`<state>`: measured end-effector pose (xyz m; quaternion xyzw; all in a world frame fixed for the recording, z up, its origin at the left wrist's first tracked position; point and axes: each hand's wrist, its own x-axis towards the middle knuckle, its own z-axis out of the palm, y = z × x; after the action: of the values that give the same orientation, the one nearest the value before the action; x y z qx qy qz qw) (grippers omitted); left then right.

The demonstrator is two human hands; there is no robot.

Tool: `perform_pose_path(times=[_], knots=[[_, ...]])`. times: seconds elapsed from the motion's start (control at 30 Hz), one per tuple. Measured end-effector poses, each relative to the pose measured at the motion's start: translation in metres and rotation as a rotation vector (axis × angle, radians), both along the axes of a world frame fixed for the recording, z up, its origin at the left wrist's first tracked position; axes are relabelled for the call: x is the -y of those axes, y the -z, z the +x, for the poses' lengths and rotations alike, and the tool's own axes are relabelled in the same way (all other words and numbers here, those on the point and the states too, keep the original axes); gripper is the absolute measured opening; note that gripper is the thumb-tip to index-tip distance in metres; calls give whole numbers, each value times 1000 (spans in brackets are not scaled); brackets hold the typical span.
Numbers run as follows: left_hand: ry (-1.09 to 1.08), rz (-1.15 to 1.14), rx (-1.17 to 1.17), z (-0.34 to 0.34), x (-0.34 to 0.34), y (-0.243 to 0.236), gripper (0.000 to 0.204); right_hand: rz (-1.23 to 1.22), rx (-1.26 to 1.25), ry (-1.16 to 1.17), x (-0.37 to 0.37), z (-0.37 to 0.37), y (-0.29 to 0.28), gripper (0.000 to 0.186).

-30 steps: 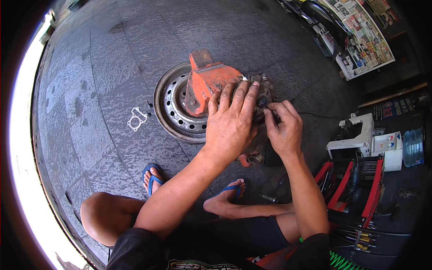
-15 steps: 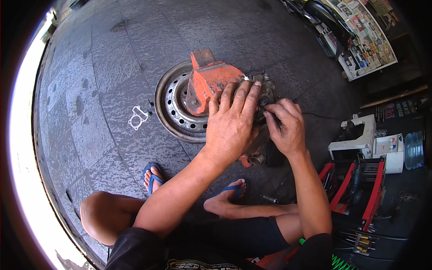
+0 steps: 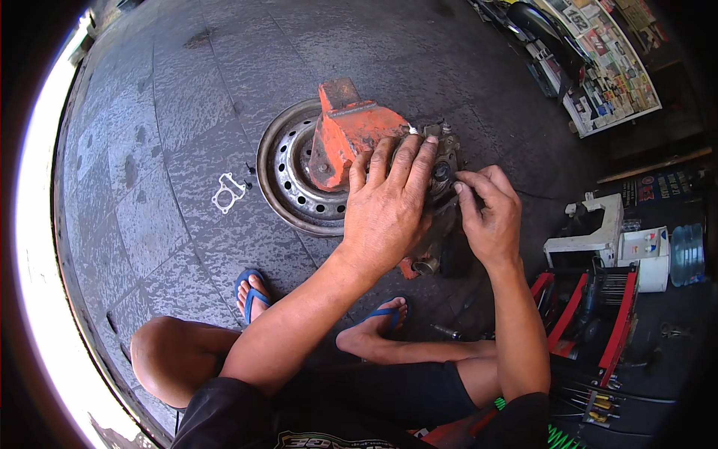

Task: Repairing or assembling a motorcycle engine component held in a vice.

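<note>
My left hand [image 3: 389, 191] lies with its fingers stretched over a dark, greasy metal engine part [image 3: 446, 153], its thumb hidden underneath. The part sits against an orange metal stand [image 3: 357, 133], whose foot rests on a bare steel wheel rim [image 3: 271, 196]. Just right of a dark round fitting [image 3: 441, 172] on the part is my right hand [image 3: 491, 213]. Its thumb and forefinger are closed in a pinch; whatever may be between them is too small to make out.
A pale gasket [image 3: 228, 194] lies on the dark tiled floor left of the rim. To my right are a red tool rack [image 3: 621, 322], a white machine [image 3: 598, 232] and a blue water bottle [image 3: 686, 254]. A motorcycle [image 3: 542, 37] stands at the far right.
My right hand has drawn slightly right, away from the round fitting, which shows more now. My left hand stays on the part, with only a slight shift.
</note>
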<state>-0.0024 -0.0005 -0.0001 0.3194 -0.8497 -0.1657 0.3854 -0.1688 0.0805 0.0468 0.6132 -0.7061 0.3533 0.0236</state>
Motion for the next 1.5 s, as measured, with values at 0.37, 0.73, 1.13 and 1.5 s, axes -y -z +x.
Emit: perform_pose_path(times=[0.37, 0.73, 1.13, 1.5], knots=[[5, 4, 21, 1, 0, -2, 94, -1, -253, -49, 1, -4, 9, 16], [12, 21, 31, 0, 0, -1, 100, -67, -369, -91, 0, -8, 13, 18], [15, -2, 20, -1, 0, 1, 101, -106, -410, -131, -2, -11, 19, 17], [9, 9, 36, 0, 0, -1, 102, 31, -180, -18, -5, 9, 13, 11]])
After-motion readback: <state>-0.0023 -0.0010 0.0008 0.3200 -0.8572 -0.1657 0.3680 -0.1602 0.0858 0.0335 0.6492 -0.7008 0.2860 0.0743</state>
